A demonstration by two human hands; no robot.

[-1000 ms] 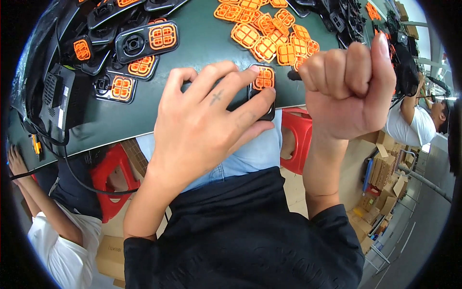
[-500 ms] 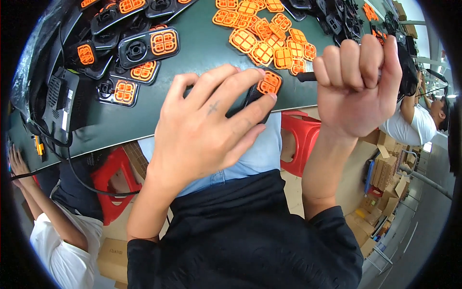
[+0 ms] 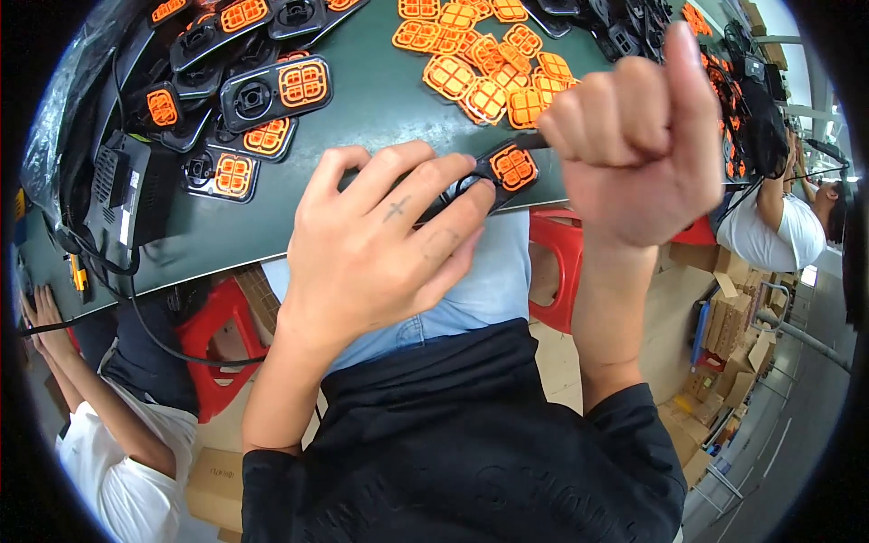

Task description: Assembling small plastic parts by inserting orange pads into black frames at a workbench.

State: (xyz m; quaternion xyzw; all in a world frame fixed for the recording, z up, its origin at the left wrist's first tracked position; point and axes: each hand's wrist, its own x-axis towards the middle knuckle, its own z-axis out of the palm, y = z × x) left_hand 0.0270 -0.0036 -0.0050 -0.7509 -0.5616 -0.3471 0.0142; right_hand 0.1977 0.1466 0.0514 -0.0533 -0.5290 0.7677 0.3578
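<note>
My left hand point(image 3: 385, 240) is closed around the lower left part of a black plastic housing point(image 3: 487, 172) at the table's front edge. An orange grid-shaped insert point(image 3: 513, 168) sits in the housing's right end, uncovered by my fingers. To the right, my right hand point(image 3: 634, 149) is in a fist with the thumb raised, wrapped round a dark rod-like tool point(image 3: 532, 141). Only a short end of the tool shows, close to the housing's upper right corner; whether it touches is unclear. The fist hides the rest.
A pile of loose orange inserts point(image 3: 484, 98) lies beyond my hands. Black housings with orange inserts point(image 3: 276, 93) are heaped at the left, beside a black box with cables point(image 3: 136, 185). More black parts point(image 3: 625, 36) lie far right. Co-workers sit at both sides.
My right fist has shifted left, bringing the tool's end close to the housing. My left fingers have drawn back from the orange insert, which now shows whole.
</note>
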